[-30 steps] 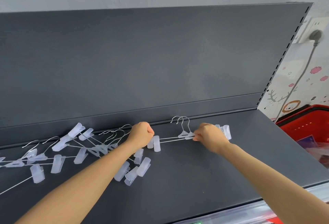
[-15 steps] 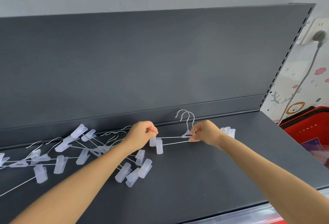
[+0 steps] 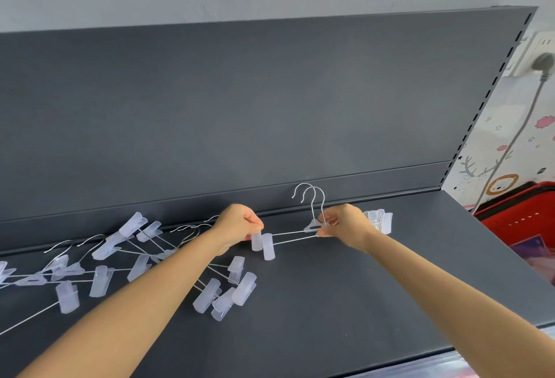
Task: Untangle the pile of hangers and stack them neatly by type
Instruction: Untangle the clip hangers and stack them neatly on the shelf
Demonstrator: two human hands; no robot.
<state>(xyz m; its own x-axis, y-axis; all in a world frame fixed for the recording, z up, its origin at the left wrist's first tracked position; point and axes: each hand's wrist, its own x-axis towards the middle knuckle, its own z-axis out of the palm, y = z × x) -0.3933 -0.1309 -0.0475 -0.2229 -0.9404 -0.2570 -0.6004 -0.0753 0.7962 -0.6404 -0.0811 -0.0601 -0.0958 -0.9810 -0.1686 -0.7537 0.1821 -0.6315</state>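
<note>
Two clip hangers [image 3: 288, 235], wire bars nearly aligned and hooks side by side, are held just above the dark shelf [image 3: 345, 302], their long axis running left to right between the hands. The left hand [image 3: 240, 223] is closed, fingers pinching the left-end clips from above. The right hand [image 3: 345, 224] pinches the centre junction below the hooks, fingertips closed on it; the right-end clips show beyond its knuckles. Both forearms reach forward, wrists level. The tangled pile [image 3: 135, 260] lies on the shelf just left of the left hand, nearer that arm. Judgement: squaring the pair precedes stacking.
</note>
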